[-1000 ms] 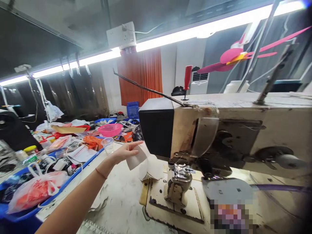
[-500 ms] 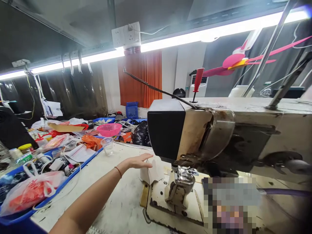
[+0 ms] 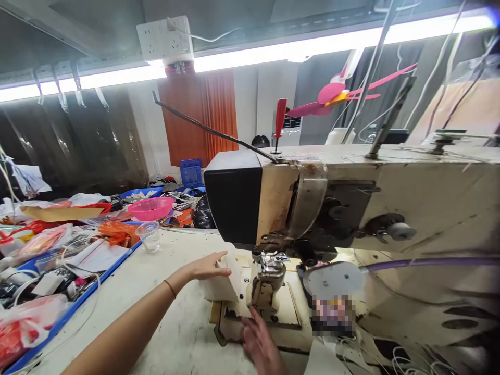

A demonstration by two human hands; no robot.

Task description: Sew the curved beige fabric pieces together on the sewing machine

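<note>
My left hand (image 3: 209,266) reaches in from the lower left, thumb and fingers round the top of a white piece (image 3: 222,286) that stands beside the machine's base. What the piece is made of cannot be made out. Low in the middle, my right hand (image 3: 258,336) has its fingers spread and holds nothing; its fingertips are just below the metal post (image 3: 267,284) of the sewing machine (image 3: 410,192). Above the post sits the presser foot (image 3: 279,258).
A clear plastic cup (image 3: 149,238) stands on the table behind my left hand. Blue trays (image 3: 91,286) with bags and papers lie at the left, near a pink basin (image 3: 151,208). A red screwdriver (image 3: 280,119) stands upright on the machine. A purple hose (image 3: 422,263) runs right.
My right hand has come into view from below. My left hand still grips the white piece, which is now turned more toward the camera. The view has shifted to the right.
</note>
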